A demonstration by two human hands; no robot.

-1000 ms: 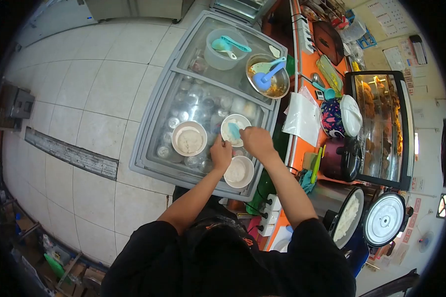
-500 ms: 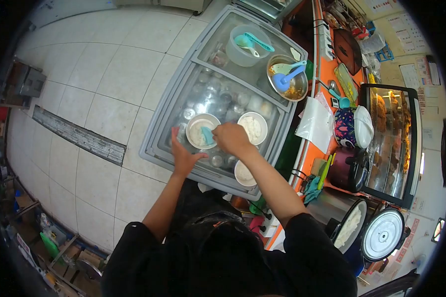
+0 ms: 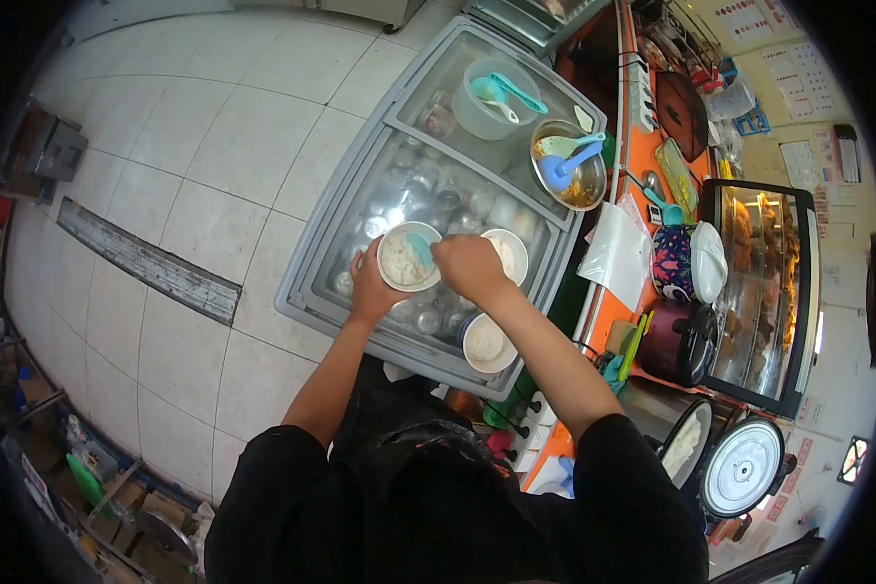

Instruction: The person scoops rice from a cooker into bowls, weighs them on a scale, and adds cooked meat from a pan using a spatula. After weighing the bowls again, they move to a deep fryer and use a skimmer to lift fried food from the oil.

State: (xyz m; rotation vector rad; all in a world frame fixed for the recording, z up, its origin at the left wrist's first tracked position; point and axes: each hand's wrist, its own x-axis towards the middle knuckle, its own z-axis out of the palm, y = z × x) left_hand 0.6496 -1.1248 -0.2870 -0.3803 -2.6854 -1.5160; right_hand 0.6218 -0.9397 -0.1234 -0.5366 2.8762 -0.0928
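My left hand (image 3: 371,290) is wrapped round the side of a white bowl (image 3: 409,286) with rice (image 3: 399,261) in it. Closed on the handle of a turquoise rice paddle (image 3: 421,247), my right hand (image 3: 471,265) is at the bowl's right edge, and the paddle's blade rests in the rice. A second bowl of rice (image 3: 508,251) is partly hidden behind the right hand. Nearer my body stands a third bowl (image 3: 488,346), also with white contents. All three are over the glass-topped chest freezer (image 3: 346,200).
A clear tub (image 3: 482,112) with ladles and a metal bowl (image 3: 579,190) with spoons stand on the freezer's far end. Along the right are an orange counter, a purple cooker (image 3: 674,336), a large open rice pot (image 3: 667,419) and a lit food display case (image 3: 764,292).
My left hand has closed from spread fingers onto the bowl's side. The bowl has shifted slightly right, and the paddle's blade has moved up and right within it.
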